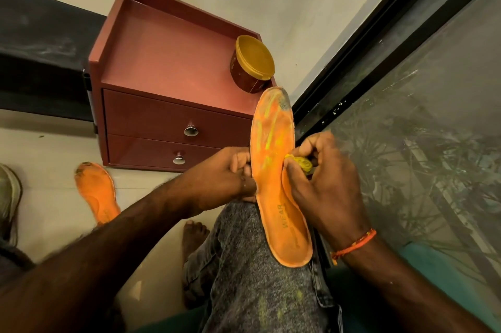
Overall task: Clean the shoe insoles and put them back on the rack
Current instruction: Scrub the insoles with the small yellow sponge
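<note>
An orange insole (273,159) with a dark grimy toe and yellow streaks rests lengthwise on my knee, heel towards me. My left hand (227,178) pinches its left edge near the middle. My right hand (322,178) presses a small yellow wad (299,163), a cloth or sponge, against the insole's right edge. A second orange insole (96,191), also dirty at the toe, lies flat on the pale floor to the left.
A maroon two-drawer cabinet (173,105) stands ahead, with a brown tub with a yellow lid (253,64) on its top right corner. A dark-framed glass pane (406,121) runs along the right. My bare foot (193,235) is on the floor. A pale shoe (9,191) sits at far left.
</note>
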